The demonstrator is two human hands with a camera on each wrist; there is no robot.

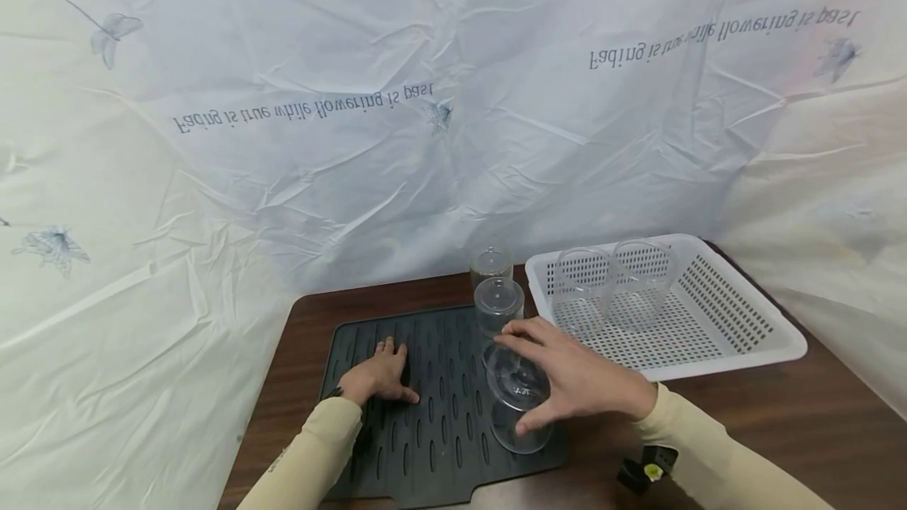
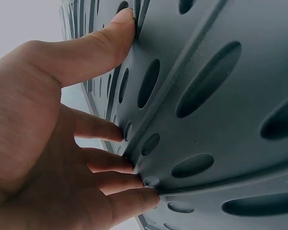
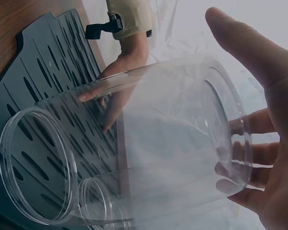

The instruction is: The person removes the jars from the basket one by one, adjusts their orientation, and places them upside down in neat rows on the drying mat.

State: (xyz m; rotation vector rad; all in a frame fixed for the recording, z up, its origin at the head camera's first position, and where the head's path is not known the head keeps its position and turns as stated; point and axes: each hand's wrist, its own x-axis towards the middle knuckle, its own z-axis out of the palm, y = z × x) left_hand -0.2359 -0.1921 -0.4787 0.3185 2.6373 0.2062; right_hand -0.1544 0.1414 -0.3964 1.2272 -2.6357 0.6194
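Note:
A dark grey drying mat (image 1: 439,408) with raised oval ribs lies on the table. My left hand (image 1: 379,376) rests on its left part, fingers spread and fingertips touching the mat in the left wrist view. A clear jar (image 3: 173,124) stands mouth down on the mat's right side. Around its upper end is my right hand (image 1: 581,376), thumb and fingers spread wide; the thumb stands apart from the jar, and whether the fingertips touch it I cannot tell. Behind it, in a row, are a second clear jar (image 1: 499,301) and a third clear jar (image 1: 491,260).
A white perforated basket (image 1: 772,349) sits at the back right, holding two clear containers, one on the left (image 1: 581,278) and one beside it (image 1: 643,278). Brown wooden table (image 1: 801,423) surrounds the mat. A printed white sheet (image 1: 354,203) hangs behind the table.

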